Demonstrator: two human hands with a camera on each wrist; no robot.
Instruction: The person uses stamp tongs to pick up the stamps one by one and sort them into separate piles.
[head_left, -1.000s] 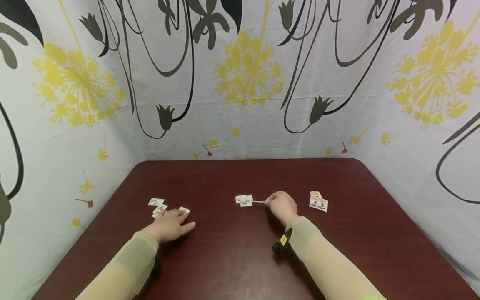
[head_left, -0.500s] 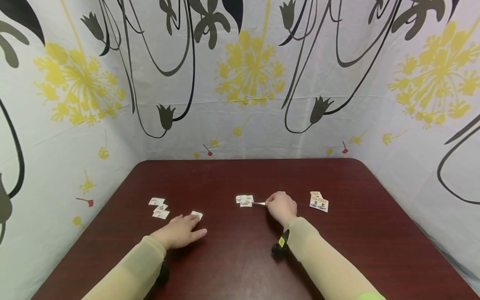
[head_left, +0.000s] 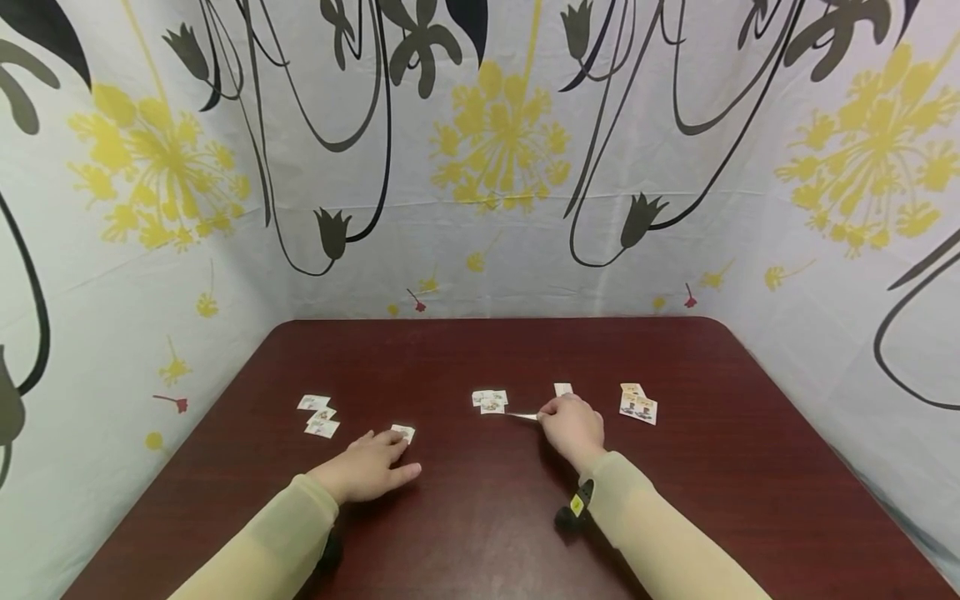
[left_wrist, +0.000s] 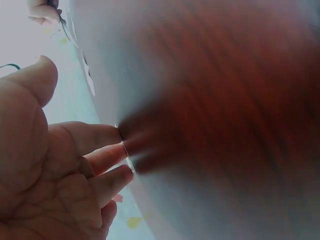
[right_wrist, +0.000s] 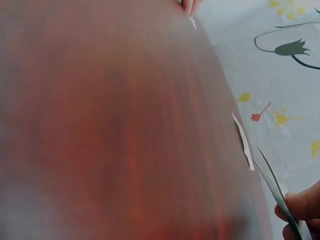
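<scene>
With fingers spread, my left hand (head_left: pixel 366 468) touches a small printed card (head_left: pixel 406 432) on the table; its fingertips cover part of the card. In the left wrist view those fingers (left_wrist: pixel 102 137) press the card's thin edge down on the tabletop. My right hand (head_left: pixel 573 429) pinches a pair of metal tweezers (right_wrist: pixel 295 225) whose tips point left. Their two slim arms stand slightly apart with nothing between them. The tips sit just right of a middle cluster of small cards (head_left: pixel 492 406). Another card (head_left: pixel 562 388) lies just beyond the right hand, partly hidden by it.
Several small cards (head_left: pixel 321 423) lie overlapping on the left of the dark red table (head_left: pixel 465 517). Two or so overlapping cards (head_left: pixel 638 407) lie on the right. A patterned fabric wall (head_left: pixel 487 233) borders the table's far edge and sides.
My left hand has slid its card rightward, away from the left cards, uncovering them. The right hand, with the tweezers, has shifted slightly right and nearer, exposing the card beyond it.
</scene>
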